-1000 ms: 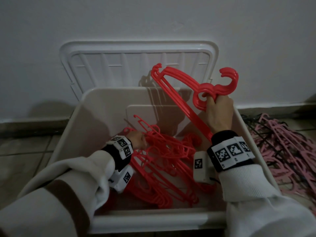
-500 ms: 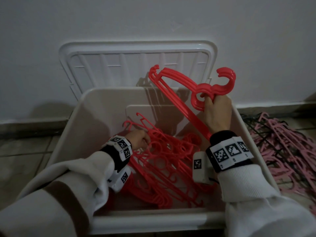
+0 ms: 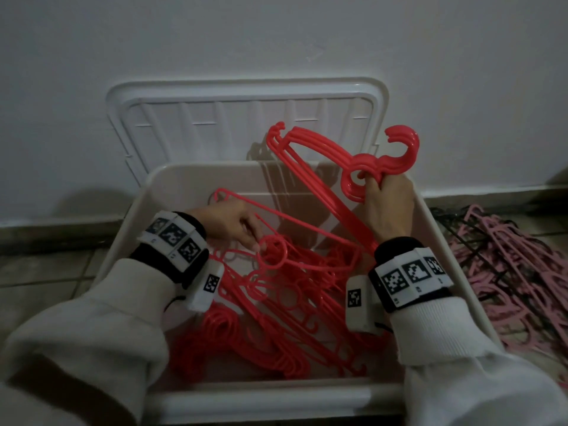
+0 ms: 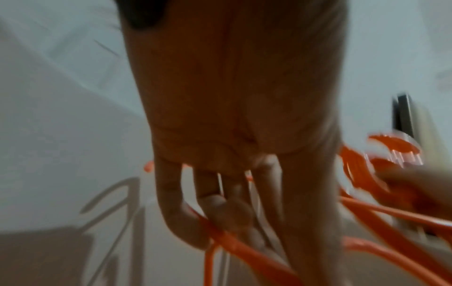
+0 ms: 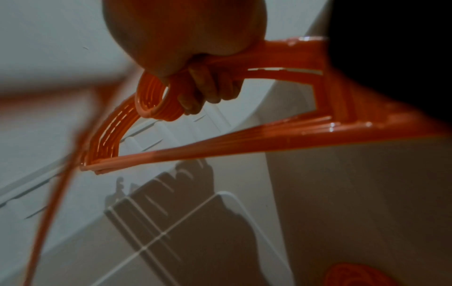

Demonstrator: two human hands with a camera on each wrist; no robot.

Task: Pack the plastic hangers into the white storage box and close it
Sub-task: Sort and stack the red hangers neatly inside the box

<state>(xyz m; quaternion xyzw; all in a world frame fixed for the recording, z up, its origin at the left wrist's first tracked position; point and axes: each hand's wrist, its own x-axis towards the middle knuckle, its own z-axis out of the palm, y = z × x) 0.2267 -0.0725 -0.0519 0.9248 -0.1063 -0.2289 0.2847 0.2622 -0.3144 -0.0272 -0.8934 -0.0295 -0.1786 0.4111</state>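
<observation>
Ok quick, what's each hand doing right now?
Left hand: closed, pinching one red hanger lifted from the pile in the box.
Right hand: closed, gripping a stack of red hangers near the hooks.

The scene is dim, with grainy, muted colour. Light falls from behind the person onto the white wall [image 3: 276, 35], throwing shadows of the held red hangers [image 3: 310, 155] onto the leaning lid [image 3: 242, 118] and the far inner wall of the white box [image 3: 196, 186]. The floor [image 3: 46, 265] at the box's left is dark. The head view bends straight lines near its edges. The left wrist view is heavily motion-blurred around the left hand [image 4: 232, 116]. The right wrist view is sharper at the right hand [image 5: 190, 63], smeared at its left edge, with small glints on the plastic.
</observation>
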